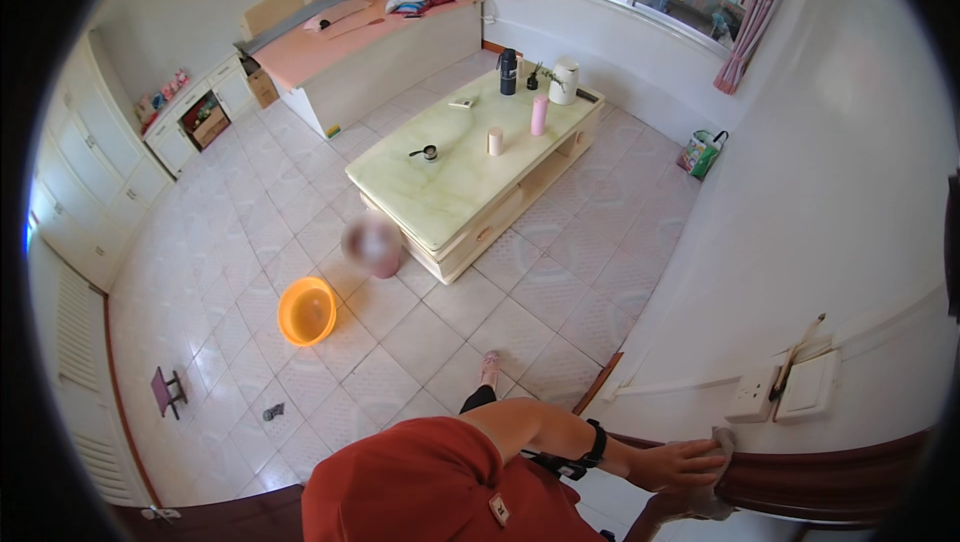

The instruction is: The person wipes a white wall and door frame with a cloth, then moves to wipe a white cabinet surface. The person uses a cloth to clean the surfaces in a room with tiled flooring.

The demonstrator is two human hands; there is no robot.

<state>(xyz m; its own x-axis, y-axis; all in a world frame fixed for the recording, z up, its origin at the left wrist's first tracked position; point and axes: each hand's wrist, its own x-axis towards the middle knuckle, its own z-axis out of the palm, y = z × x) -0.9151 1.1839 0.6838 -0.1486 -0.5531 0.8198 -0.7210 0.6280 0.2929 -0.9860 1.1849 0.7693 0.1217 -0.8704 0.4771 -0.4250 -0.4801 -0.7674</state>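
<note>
My left arm, in a red sleeve with a black band at the wrist, reaches across to the lower right. There my left hand (668,465) presses a greyish cloth (722,440) round the end of a dark red-brown wooden trim (800,480), its fingers bent over the cloth. Below it, close to the lower part of the cloth, is my right hand (652,514). Its fingers are mostly hidden by shadow and by the cloth.
A white wall socket and switch (808,387) sit above the trim. A yellow basin (306,312), a pink bin (378,254) and a small stool (168,393) stand on the tiles. A marble-topped coffee table (420,192) carries bottles and a kettle.
</note>
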